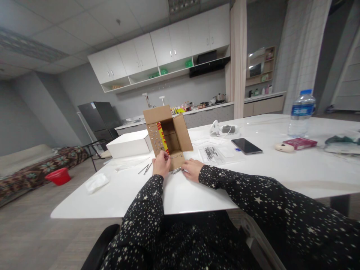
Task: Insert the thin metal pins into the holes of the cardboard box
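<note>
1. A cardboard box stands on the white desk near its near edge, with its open side turned towards the person and its flaps spread out.
2. The left hand is raised against the left flap of the box, which carries rows of small holes or studs; its fingers are pinched narrow at the lower edge of that flap, and whether they grip something small there cannot be told.
3. The right hand lies flat on the desk just right of the box's lower flap, with its fingers loosely spread and touching a little bundle of thin metal pins.
4. More pins lie loose on the desk to the left of the left hand.
5. A flat white box sits just left of the cardboard box, touching or nearly touching it.
6. To the right of the box lies a clear bag with small dark parts; further right lies a phone, face up.
7. At the far right stand a water bottle, a red packet and a small pale oval object.
8. Both sleeves are dark with white stars.
</note>
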Demonstrator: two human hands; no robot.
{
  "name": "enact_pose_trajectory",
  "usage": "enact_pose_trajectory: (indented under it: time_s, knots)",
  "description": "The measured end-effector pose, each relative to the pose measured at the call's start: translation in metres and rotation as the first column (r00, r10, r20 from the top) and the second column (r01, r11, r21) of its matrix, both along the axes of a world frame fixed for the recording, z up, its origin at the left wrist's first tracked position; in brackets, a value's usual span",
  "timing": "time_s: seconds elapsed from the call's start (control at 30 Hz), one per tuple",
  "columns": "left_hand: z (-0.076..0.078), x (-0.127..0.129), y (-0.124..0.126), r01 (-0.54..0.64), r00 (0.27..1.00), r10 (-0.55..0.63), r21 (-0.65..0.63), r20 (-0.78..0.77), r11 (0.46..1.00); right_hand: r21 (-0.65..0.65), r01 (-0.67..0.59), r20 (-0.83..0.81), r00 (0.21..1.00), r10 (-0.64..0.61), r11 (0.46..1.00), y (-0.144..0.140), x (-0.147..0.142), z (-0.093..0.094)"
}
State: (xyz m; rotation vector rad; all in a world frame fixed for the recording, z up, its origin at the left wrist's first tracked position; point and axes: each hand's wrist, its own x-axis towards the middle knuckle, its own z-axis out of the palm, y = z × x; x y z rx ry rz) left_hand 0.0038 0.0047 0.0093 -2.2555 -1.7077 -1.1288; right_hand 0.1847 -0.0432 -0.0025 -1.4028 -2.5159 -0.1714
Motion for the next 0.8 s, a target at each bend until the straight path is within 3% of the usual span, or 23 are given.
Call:
enact_pose_trajectory:
  time_s: [0.23,0.57,0.8]
  knots:
    - [-0.0025,-0.0012,0.0014,0.021,1.000,-0.021,-0.018,-0.011,1.000,0.020,-0.010,-0.010,1.000,0.011,1.000,-0.0008,0.0005,-0.0004]
    - [0.0029,0.0005,-0.0031,0.030,0.999,-0.031,0.054,0.018,0.998,0.007,-0.012,-0.006,1.000,0.012,1.000,-0.0015,0.0008,0.0019]
    - [0.0032,-0.0021,0.0000,0.067,0.989,-0.090,0.187,0.119,0.980,0.011,-0.005,-0.007,1.000,0.005,1.000,-0.0011,0.0004,0.0009]
